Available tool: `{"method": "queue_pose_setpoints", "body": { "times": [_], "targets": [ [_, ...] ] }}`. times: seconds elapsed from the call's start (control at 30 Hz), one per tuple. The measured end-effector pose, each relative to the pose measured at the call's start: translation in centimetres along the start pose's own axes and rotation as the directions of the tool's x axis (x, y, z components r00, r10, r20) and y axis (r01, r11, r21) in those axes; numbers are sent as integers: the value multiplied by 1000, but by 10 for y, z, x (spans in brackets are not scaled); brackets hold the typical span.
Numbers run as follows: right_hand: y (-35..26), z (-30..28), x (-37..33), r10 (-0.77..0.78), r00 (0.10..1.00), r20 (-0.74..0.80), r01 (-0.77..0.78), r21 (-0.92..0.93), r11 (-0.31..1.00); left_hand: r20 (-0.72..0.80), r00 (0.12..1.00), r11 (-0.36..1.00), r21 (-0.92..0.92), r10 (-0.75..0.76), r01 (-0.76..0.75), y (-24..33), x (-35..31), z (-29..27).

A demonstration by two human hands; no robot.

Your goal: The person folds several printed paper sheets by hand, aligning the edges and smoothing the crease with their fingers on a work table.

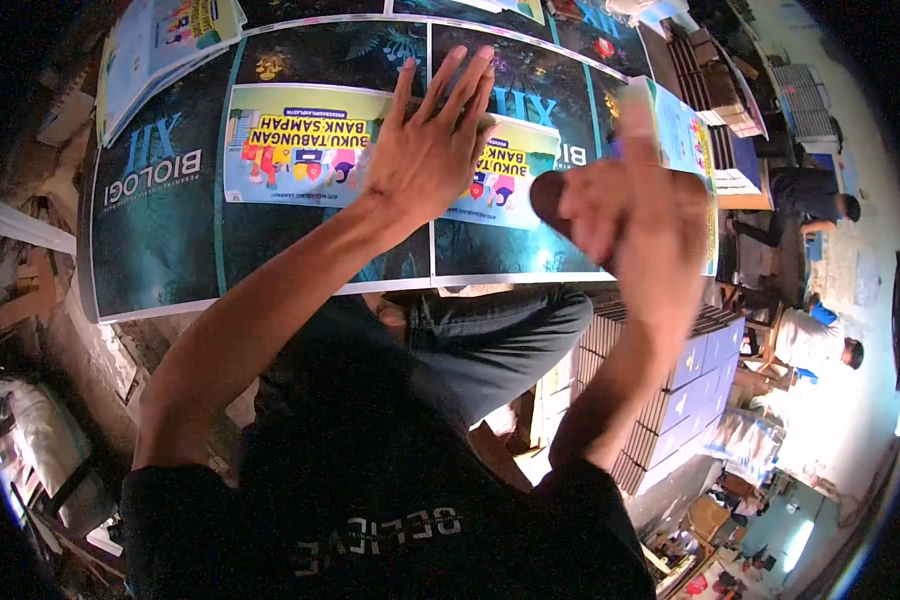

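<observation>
My left hand (432, 150) lies flat with its fingers stretched out. It presses across the inner ends of two colourful printed booklets. The left booklet (295, 150) shows a yellow title and cartoon figures, upside down to me; the right booklet (515, 165) looks alike and is partly covered by my hands. Smeared by motion, my right hand (630, 205) is over the right booklet's outer end. Its fingers curl around a dark rounded object (548, 203) whose kind I cannot make out. Under the booklets lies a large dark printed sheet (320, 240) covering the table.
A stack of similar booklets (165, 50) stands at the far left, and more booklets (685, 130) lie at the right. Beside my right forearm rise stacks of blue-covered books (685, 400). Two people (810, 205) are off to the right.
</observation>
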State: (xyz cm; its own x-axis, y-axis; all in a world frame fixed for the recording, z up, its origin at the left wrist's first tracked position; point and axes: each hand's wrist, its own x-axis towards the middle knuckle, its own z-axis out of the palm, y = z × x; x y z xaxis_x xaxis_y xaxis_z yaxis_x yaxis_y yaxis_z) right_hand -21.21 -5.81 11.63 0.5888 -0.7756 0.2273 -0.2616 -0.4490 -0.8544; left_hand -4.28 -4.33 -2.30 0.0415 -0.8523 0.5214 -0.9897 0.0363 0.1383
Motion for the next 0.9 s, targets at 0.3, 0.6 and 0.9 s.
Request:
{"method": "queue_pose_setpoints", "body": {
  "times": [0.3,0.6,0.9],
  "targets": [
    [37,26,10,362,931,54,-365,71,928,11,997,993,-96,78,-76,25,18,11],
    [-14,-9,-14,231,947,-224,-239,-9,971,-26,999,996,-80,42,-44,25,7,5],
    [36,19,-17,430,894,-126,-436,-30,899,91,991,988,108,103,-112,46,14,19]
  ]
}}
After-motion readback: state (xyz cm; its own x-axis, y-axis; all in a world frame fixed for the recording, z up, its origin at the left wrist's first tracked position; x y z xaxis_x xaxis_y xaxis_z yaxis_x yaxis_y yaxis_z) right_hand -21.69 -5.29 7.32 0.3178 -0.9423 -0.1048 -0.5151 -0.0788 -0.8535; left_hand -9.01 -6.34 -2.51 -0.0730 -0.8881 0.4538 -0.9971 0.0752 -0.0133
